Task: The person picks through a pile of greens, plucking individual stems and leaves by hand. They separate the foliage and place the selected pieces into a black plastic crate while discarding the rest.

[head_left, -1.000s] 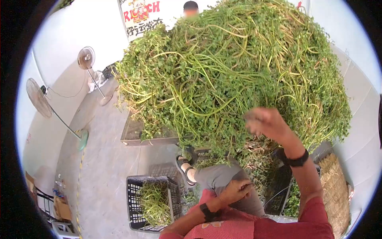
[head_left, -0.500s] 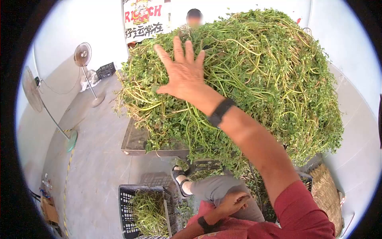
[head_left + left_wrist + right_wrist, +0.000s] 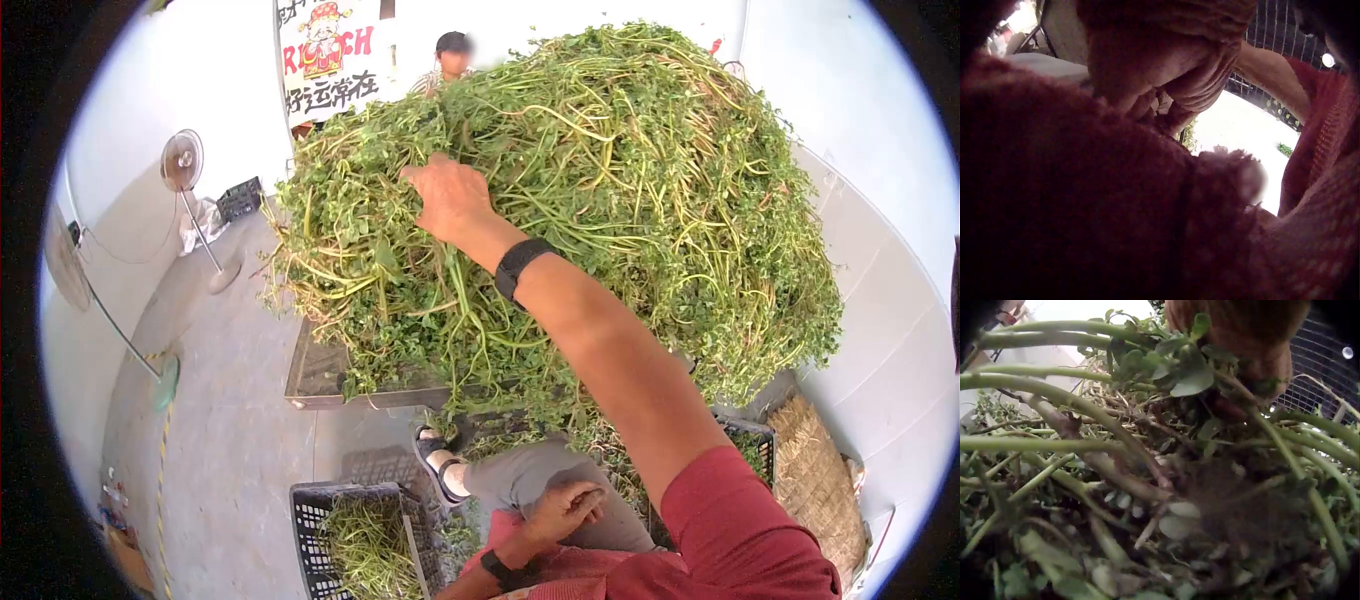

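Observation:
A big heap of leafy green stems [image 3: 640, 190], with long pale stalks and small rounded leaves, covers the table in front of me. My right hand [image 3: 455, 200] reaches over to its far left part and grips some of the stems, its fingertips sunk among the leaves. In the right wrist view the fingers [image 3: 1241, 344] bend down into the stems [image 3: 1054, 390], partly hidden by leaves. My left hand [image 3: 565, 510] rests loosely curled by my lap, nothing visible in it. The left wrist view shows that hand [image 3: 1160, 56] close to red cloth [image 3: 1072, 175].
A black crate [image 3: 310, 545] of cut stems stands on the floor at the lower left, another crate [image 3: 765, 450] at the right near a woven straw mat [image 3: 820, 480]. The table edge [image 3: 340, 400] shows at front left. Two standing fans [image 3: 182, 160] are left. A person [image 3: 452, 62] is behind the heap.
My right hand went from the heap's front right to its far left, spread wide midway, then lowered into the greens with fingers bent. The left hand stayed by my lap.

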Available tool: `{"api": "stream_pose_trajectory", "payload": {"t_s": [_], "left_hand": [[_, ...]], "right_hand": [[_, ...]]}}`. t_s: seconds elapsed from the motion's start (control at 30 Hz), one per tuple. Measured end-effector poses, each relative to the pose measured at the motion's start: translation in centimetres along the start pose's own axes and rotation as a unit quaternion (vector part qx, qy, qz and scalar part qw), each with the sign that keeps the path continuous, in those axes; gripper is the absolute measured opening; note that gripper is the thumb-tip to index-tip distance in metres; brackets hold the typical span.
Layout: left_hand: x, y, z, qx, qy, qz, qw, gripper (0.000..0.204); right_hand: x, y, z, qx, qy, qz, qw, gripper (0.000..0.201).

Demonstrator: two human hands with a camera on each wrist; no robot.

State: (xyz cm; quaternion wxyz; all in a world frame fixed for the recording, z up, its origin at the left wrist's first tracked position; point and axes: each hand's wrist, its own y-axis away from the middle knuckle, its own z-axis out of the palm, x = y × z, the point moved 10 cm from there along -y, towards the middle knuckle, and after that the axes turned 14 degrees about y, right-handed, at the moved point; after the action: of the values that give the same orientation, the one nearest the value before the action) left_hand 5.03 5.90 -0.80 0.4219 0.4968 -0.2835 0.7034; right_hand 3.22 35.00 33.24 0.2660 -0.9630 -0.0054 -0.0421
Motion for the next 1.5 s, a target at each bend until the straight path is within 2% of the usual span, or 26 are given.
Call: {"api": "stream_pose_trajectory", "payload": {"t_s": [0.1,0.17,0.3,0.4,0.43,0.5,0.63,0.7,0.73,0.77,0.8,0.83,0.87,0.9,1.0,1.03,1.07,1.13,1.2,1.27,1.33,1.37,1.4,1.43,1.47,1.5], "left_hand": [[0.4,0.1,0.4,-0.010,-0.008,0.002,1.000,0.022],[1.0,0.4,0.5,-0.002,-0.025,-0.007,1.000,0.020],[1.3,0.9,0.4,0.008,-0.001,0.019,1.000,0.019],[8.0,3.1,-3.0,0.131,-0.196,0.225,0.946,0.022],[10.6,4.4,-5.3,0.186,-0.200,0.314,0.910,0.026],[18.2,7.2,-8.1,0.314,-0.231,0.337,0.857,0.039],[21.7,8.7,-11.1,0.368,-0.238,0.347,0.829,0.057],[21.2,7.8,-11.5,0.354,-0.244,0.325,0.842,0.070],[21.0,7.6,-11.3,0.356,-0.241,0.322,0.843,0.070],[21.1,6.8,-10.8,0.342,-0.201,0.315,0.862,0.071],[21.0,6.1,-10.6,0.326,-0.163,0.309,0.879,0.071],[19.9,4.9,-11.2,0.304,-0.100,0.291,0.902,0.068],[20.1,4.3,-11.3,0.304,-0.100,0.290,0.902,0.068],[20.3,3.2,-11.5,0.268,-0.024,0.288,0.919,0.064],[20.4,1.9,-12.2,0.241,0.116,0.286,0.920,0.050],[19.8,1.8,-13.2,0.259,0.205,0.277,0.902,0.058],[19.0,1.6,-14.1,0.274,0.293,0.267,0.876,0.067],[17.4,0.2,-16.5,0.248,0.288,0.291,0.878,0.069],[15.6,-1.6,-17.6,0.241,0.291,0.249,0.892,0.069],[20.6,0.7,-10.9,0.212,0.256,0.286,0.899,0.057],[20.4,1.5,-8.5,0.195,0.235,0.261,0.916,0.044],[18.6,0.4,-10.3,0.175,-0.098,0.296,0.934,0.044],[18.8,0.4,-9.6,0.171,-0.101,0.295,0.935,0.044],[16.7,-0.1,-10.3,0.197,0.109,0.199,0.954,0.046],[14.0,-0.1,-9.8,0.215,0.313,0.091,0.921,0.048],[14.4,0.1,-9.3,0.214,0.310,0.091,0.922,0.048]], "right_hand": [[2.0,1.4,-0.8,0.016,-0.003,-0.009,1.000,0.053],[4.1,2.7,-2.4,0.089,-0.006,-0.039,0.995,0.035],[9.5,5.5,-5.4,0.229,0.026,-0.136,0.964,0.038],[14.4,9.0,-8.0,0.255,-0.045,-0.193,0.947,0.032],[15.7,10.1,-8.7,0.248,-0.045,-0.181,0.950,0.030],[19.0,11.4,-9.0,0.204,-0.024,-0.109,0.973,0.025],[27.7,12.6,-6.9,0.212,-0.199,-0.049,0.956,0.022],[27.2,14.6,-8.5,0.160,0.047,0.015,0.986,0.019],[27.6,15.5,-7.2,0.156,0.047,0.013,0.987,0.019],[32.4,16.8,-3.3,0.141,-0.285,0.183,0.930,0.016],[35.5,18.8,3.3,0.108,-0.577,0.330,0.740,0.014],[39.9,20.5,7.2,0.108,-0.577,0.331,0.739,0.014],[43.2,21.9,7.9,0.161,-0.376,0.245,0.879,0.015],[41.7,20.5,9.7,0.203,-0.149,0.143,0.957,0.017],[40.4,23.4,10.4,0.210,0.015,0.030,0.977,0.025],[34.9,24.0,6.2,-0.036,-0.222,0.212,0.951,0.037],[33.2,25.1,3.4,-0.033,-0.221,0.216,0.951,0.037],[30.0,25.6,-0.2,0.042,-0.500,0.102,0.859,0.057],[31.4,24.9,0.3,-0.023,-0.547,0.146,0.824,0.075],[25.3,24.1,-8.6,0.039,-0.408,0.055,0.910,0.099],[19.9,23.5,-9.7,0.046,-0.290,0.005,0.956,0.102],[16.7,23.2,-10.0,0.051,-0.168,-0.045,0.983,0.108],[15.9,22.4,-8.8,0.050,-0.189,-0.021,0.981,0.107],[15.3,21.5,-6.8,0.047,-0.210,0.002,0.977,0.107],[13.9,20.9,-4.7,0.036,-0.151,0.008,0.988,0.103],[12.7,20.4,-3.1,0.026,-0.091,0.014,0.995,0.100]]}}
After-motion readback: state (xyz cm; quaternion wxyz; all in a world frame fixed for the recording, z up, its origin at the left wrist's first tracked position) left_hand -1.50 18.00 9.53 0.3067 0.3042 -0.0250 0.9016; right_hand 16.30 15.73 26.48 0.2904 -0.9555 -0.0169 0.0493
